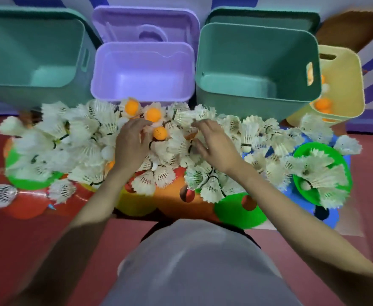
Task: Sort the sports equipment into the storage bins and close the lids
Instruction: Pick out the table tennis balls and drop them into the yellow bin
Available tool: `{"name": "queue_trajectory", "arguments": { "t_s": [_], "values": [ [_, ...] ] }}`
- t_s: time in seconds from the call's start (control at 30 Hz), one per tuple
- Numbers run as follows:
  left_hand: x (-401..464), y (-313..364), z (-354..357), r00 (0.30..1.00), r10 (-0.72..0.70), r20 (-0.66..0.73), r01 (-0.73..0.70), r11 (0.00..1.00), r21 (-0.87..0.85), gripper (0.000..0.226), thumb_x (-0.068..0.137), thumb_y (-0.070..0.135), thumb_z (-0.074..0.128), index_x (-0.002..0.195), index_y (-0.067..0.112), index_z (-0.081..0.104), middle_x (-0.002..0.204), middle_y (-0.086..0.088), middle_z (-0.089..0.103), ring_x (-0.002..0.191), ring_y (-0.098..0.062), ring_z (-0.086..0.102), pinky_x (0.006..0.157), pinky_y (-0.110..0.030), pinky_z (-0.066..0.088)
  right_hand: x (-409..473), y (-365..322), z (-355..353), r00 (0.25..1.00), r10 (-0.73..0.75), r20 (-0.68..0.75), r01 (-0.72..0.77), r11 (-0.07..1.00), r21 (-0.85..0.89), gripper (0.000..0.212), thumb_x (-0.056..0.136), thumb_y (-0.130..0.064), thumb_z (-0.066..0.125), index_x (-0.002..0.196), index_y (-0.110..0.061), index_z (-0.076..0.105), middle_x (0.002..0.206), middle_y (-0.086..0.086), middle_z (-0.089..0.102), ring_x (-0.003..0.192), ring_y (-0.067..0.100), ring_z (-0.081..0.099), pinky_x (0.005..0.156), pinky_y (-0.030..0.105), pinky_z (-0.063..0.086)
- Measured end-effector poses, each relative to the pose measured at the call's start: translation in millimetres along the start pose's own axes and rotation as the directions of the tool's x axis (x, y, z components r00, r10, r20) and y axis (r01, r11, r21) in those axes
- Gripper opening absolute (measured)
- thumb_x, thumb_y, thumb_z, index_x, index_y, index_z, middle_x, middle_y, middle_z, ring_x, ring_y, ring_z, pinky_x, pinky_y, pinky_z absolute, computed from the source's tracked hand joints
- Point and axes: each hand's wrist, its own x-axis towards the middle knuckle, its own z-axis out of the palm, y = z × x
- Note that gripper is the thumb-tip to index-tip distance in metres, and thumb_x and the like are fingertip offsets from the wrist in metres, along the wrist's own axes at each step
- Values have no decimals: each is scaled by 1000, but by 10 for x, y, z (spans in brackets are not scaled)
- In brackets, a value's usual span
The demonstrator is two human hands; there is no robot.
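A wide heap of white shuttlecocks (86, 138) covers the floor in front of me, with three orange balls (153, 114) near its far middle. My left hand (130, 144) lies on the heap with fingers spread, fingertips beside the orange balls. My right hand (214, 144) reaches into the shuttlecocks with fingers loosely bent, gripping nothing that I can see. Behind the heap stand a purple bin (106, 69), a teal bin (258, 29) at the right and another teal bin (79, 51) at the left, all without lids on and bare inside.
A purple lid (119, 21) leans behind the purple bin, a teal lid (265, 15) behind the right teal bin. A yellow bin (353, 69) at far right holds orange balls. Green (238, 213), orange and blue flat discs lie under the heap on the red floor.
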Motion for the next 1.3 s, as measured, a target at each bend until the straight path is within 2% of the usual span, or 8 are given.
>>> {"name": "queue_trajectory", "arguments": {
  "t_s": [0.1, 0.23, 0.33, 0.67, 0.87, 0.97, 1.07, 1.3],
  "values": [
    [66, -237, -113, 1000, 9, 18, -10, 998, 64, 30, 88, 0, 59, 118, 7, 62, 120, -13, 61, 114, -31, 54, 97, -39, 42, 196, -270, 202, 996, 1, 85, 2, 999, -36, 41, 89, -15, 55, 127, -1, 51, 116, 17, 57, 106, 35, 53, 92, 43, 44],
    [179, -405, -186, 998, 19, 59, -25, 995, 99, 35, 86, 5, 65, 121, 6, 60, 121, -14, 60, 113, -33, 53, 93, -40, 43, 468, -537, 443, 997, 30, 71, -21, 993, -120, 38, 90, -23, 56, 122, -3, 53, 108, 16, 59, 98, 34, 55, 82, 39, 42],
    [245, -481, -178, 995, 68, 78, -79, 987, 142, 36, 82, 5, 70, 117, 4, 62, 115, -16, 62, 106, -36, 56, 87, -44, 46, 673, -664, 575, 989, 118, 88, -94, 966, -242, 39, 94, -31, 50, 125, -6, 49, 116, 15, 57, 107, 34, 52, 89, 40, 38],
    [336, -468, -53, 999, 30, 33, -38, 960, 279, 35, 77, 13, 73, 110, 6, 64, 106, -14, 62, 100, -34, 56, 84, -43, 41, 906, -769, 796, 947, 306, 96, -247, 888, -389, 27, 93, -16, 45, 116, -3, 50, 118, 17, 57, 111, 37, 53, 94, 43, 36],
    [370, -373, -140, 1000, -9, 4, 8, 974, 228, 34, 82, 18, 69, 114, 7, 63, 111, -14, 62, 104, -33, 56, 84, -41, 44, 927, -704, 698, 960, 278, 25, -269, 945, -186, 25, 91, -16, 51, 113, -4, 54, 112, 15, 58, 103, 36, 56, 90, 41, 40],
    [369, -248, -219, 998, -52, -21, 55, 991, 126, 35, 83, 23, 69, 115, 10, 63, 114, -10, 62, 103, -28, 58, 77, -37, 46, 807, -622, 445, 987, 111, -118, -101, 991, 91, 28, 88, -17, 59, 112, -2, 58, 108, 14, 57, 97, 29, 56, 80, 31, 41],
    [404, -81, -247, 999, 10, -37, -12, 999, -53, 31, 82, 21, 70, 111, 12, 64, 108, -8, 66, 96, -26, 63, 74, -36, 51, 592, -444, 153, 963, 15, -271, 20, 992, 128, 27, 89, -17, 61, 113, -3, 59, 109, 12, 56, 99, 24, 54, 84, 28, 42],
    [569, 609, 138, 991, 115, 64, -101, 975, -196, 31, 86, 20, 68, 116, 13, 64, 113, -8, 66, 99, -24, 63, 80, -43, 54, -17, 405, -420, 877, 183, -445, -144, 982, 119, 27, 89, -17, 62, 113, -5, 59, 110, 10, 57, 100, 23, 55, 85, 38, 49]
  ]
}}
